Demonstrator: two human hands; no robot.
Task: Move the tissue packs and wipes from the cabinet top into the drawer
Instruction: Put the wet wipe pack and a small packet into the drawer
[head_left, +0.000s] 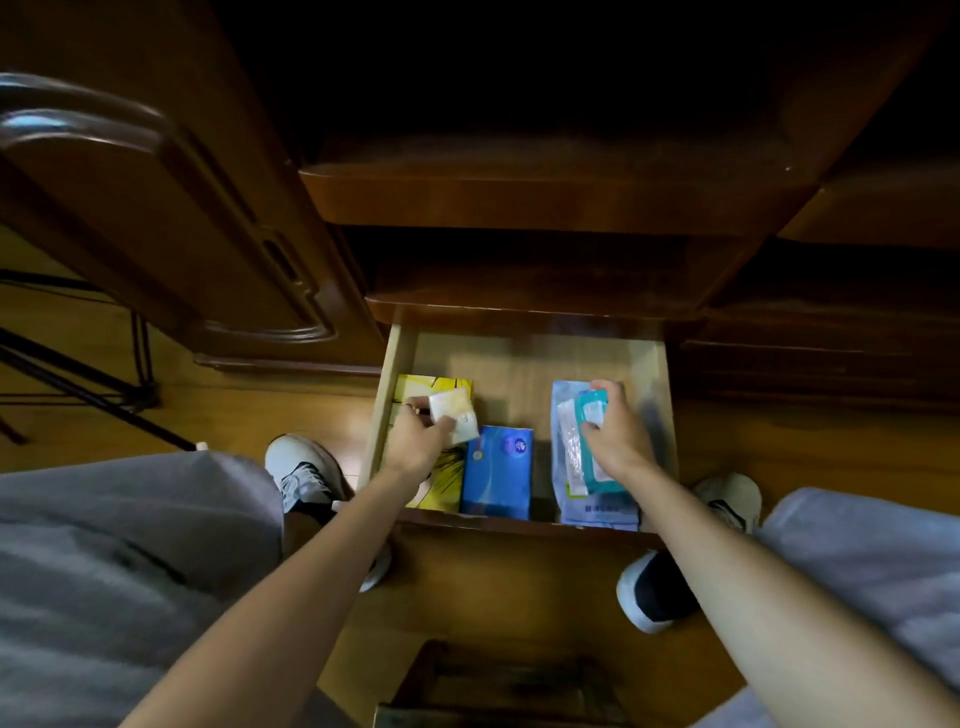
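The dark wooden cabinet (519, 197) fills the upper half of the view, from 9 o'clock round to 3 o'clock, its top lost in shadow. Below its front, just under the centre of the view, the open drawer (400, 364) is pulled out toward the person, its pale bottom bare at the far end. The wooden floor (519, 582) spreads beneath it. Grey trouser legs (104, 571) lie at 8 and 4 o'clock, with a pale shoe (301, 467) beside the drawer's left wall.

Inside the drawer, a yellow tissue pack (441, 387) lies along the left wall. A blue tissue pack (498, 473) lies just beside it, toward the near edge. On the right side, a pale blue wipes bag (597, 512) lies flat.

The left hand (421, 436) is over the yellow pack, fingers and thumb closed around a small white tissue pack (457, 418), which is tilted above the yellow one. The right hand (618, 434) is over the pale blue bag, fingers curled round a teal wipes pack (587, 457) that lies lengthwise on top of it.
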